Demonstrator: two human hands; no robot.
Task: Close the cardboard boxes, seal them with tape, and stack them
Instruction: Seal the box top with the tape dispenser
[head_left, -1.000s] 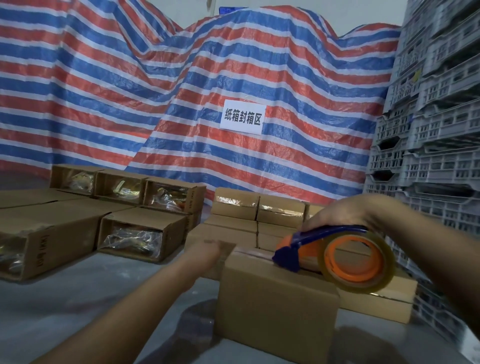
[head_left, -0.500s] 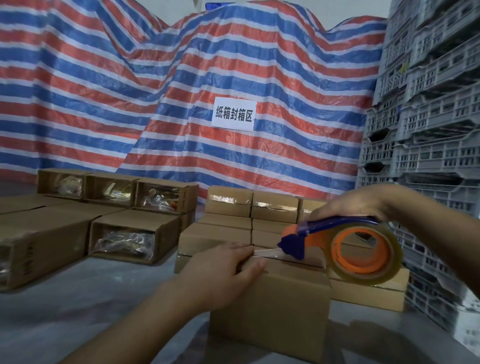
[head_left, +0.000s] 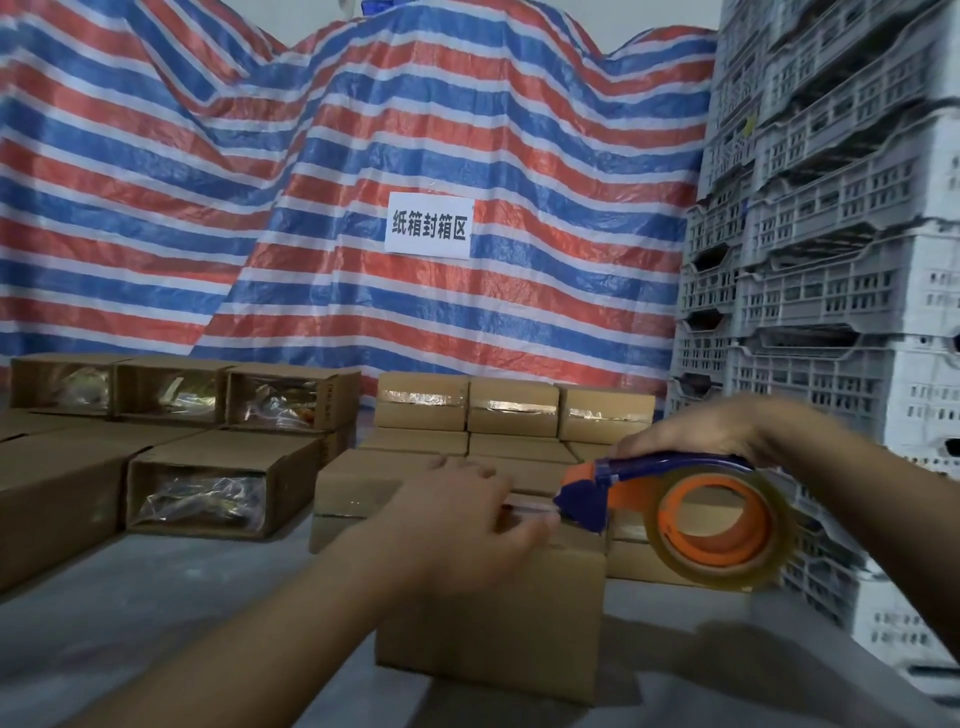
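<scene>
Left hand (head_left: 470, 525) has slid in, now pressing the tape end onto the box (head_left: 493, 613); right hand (head_left: 691, 434) is gripping the dispenser (head_left: 675, 499), so sealing's starting.

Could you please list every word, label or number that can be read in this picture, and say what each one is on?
"纸箱封箱区": black characters on the white paper sign fixed to the striped tarpaulin.
Dark vertical print on the side of the open box at the back left: too small and blurred to read.
Yellow mark on a grey plastic crate at the upper right: not legible.
No readable text on the tape dispenser.
</scene>
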